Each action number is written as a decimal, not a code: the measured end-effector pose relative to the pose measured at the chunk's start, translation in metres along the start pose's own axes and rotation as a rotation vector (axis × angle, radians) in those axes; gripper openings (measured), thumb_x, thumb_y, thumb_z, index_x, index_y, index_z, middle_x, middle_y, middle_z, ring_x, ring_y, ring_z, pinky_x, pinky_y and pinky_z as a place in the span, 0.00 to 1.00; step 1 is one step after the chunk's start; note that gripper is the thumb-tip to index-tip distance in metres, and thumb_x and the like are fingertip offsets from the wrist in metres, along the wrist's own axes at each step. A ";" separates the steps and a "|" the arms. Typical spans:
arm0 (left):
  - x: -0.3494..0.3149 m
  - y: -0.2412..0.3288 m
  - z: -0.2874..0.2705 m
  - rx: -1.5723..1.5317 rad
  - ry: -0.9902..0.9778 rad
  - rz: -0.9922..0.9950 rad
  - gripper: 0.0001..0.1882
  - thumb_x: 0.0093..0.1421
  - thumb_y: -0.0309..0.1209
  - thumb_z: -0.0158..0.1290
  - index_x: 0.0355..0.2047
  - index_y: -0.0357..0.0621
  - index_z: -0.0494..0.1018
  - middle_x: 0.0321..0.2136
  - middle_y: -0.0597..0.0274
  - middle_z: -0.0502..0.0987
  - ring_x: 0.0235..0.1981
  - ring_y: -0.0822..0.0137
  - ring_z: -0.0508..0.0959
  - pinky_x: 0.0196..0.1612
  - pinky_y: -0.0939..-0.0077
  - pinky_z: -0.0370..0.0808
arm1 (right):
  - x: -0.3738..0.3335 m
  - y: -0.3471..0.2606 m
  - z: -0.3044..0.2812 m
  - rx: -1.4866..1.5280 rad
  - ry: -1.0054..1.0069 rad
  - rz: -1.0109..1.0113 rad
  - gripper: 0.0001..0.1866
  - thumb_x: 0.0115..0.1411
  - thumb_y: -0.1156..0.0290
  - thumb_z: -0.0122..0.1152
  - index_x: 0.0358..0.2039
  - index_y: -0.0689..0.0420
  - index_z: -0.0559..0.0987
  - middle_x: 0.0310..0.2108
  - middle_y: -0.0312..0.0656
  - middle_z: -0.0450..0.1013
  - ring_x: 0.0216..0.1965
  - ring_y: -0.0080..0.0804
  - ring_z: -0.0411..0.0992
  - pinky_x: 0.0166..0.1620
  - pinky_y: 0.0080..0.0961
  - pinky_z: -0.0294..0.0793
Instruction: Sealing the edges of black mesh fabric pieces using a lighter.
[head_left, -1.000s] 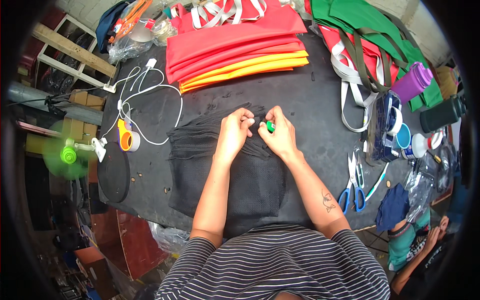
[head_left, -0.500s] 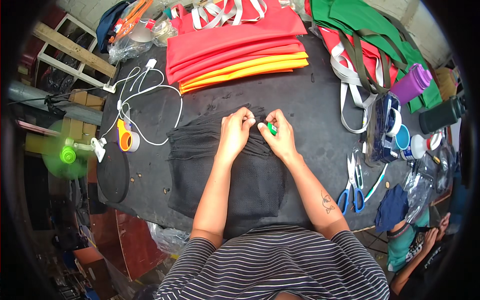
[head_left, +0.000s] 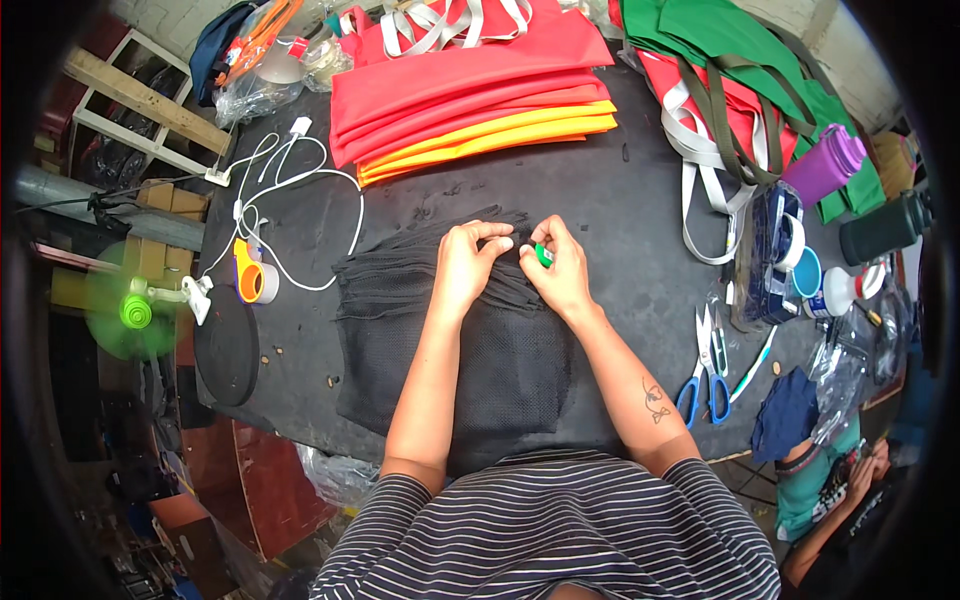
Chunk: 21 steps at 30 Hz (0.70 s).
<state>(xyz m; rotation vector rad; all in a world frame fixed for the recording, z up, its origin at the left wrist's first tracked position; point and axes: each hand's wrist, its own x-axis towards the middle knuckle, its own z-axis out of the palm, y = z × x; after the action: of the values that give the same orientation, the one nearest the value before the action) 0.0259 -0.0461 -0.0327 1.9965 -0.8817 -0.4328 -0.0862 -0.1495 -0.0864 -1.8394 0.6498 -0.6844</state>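
A stack of black mesh fabric pieces (head_left: 455, 365), perhaps bags, lies on the dark table in front of me, its gathered far edges layered in folds. Over those folds my left hand (head_left: 465, 262) is closed, thumb and forefinger pinched at the black edge. Close beside it my right hand (head_left: 563, 270) curls around a small green object (head_left: 544, 255); only a part of it shows, so its kind is unclear. The fingertips of both hands nearly meet at the far edge of the mesh.
Folded red and yellow bags (head_left: 470, 110) are piled at the back. Blue-handled scissors (head_left: 704, 372) lie to the right, near a purple bottle (head_left: 825, 165). On the left are a white cable (head_left: 300, 172), a tape dispenser (head_left: 255, 272) and a spinning green fan (head_left: 136, 311). Another person's hands (head_left: 870, 465) show lower right.
My left forefinger is stretched a little straighter toward the right hand, and the right fingers have shifted slightly. The mesh stack stays in place.
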 end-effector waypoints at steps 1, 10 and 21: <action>0.000 0.000 0.000 0.000 0.000 0.000 0.13 0.53 0.24 0.60 0.40 0.37 0.81 0.32 0.54 0.82 0.35 0.67 0.81 0.42 0.75 0.74 | 0.000 -0.001 0.000 0.000 0.000 0.000 0.15 0.51 0.68 0.63 0.33 0.58 0.67 0.27 0.45 0.70 0.28 0.40 0.72 0.34 0.35 0.72; 0.001 -0.002 0.000 -0.011 0.001 0.011 0.13 0.52 0.24 0.60 0.39 0.37 0.81 0.29 0.55 0.81 0.33 0.67 0.80 0.41 0.75 0.74 | -0.002 -0.009 -0.004 -0.007 -0.027 -0.013 0.15 0.51 0.69 0.63 0.33 0.58 0.66 0.27 0.46 0.70 0.28 0.42 0.73 0.34 0.35 0.73; 0.003 -0.008 0.005 -0.094 -0.008 0.094 0.06 0.51 0.25 0.57 0.29 0.38 0.80 0.26 0.65 0.76 0.24 0.76 0.72 0.28 0.82 0.65 | -0.002 0.014 -0.012 0.391 0.178 0.035 0.10 0.61 0.70 0.60 0.36 0.60 0.70 0.29 0.32 0.71 0.29 0.17 0.67 0.34 0.18 0.68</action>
<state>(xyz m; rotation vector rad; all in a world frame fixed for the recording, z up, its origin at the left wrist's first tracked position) 0.0283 -0.0482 -0.0423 1.8604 -0.9387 -0.4211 -0.0979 -0.1604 -0.0964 -1.4151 0.6113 -0.8908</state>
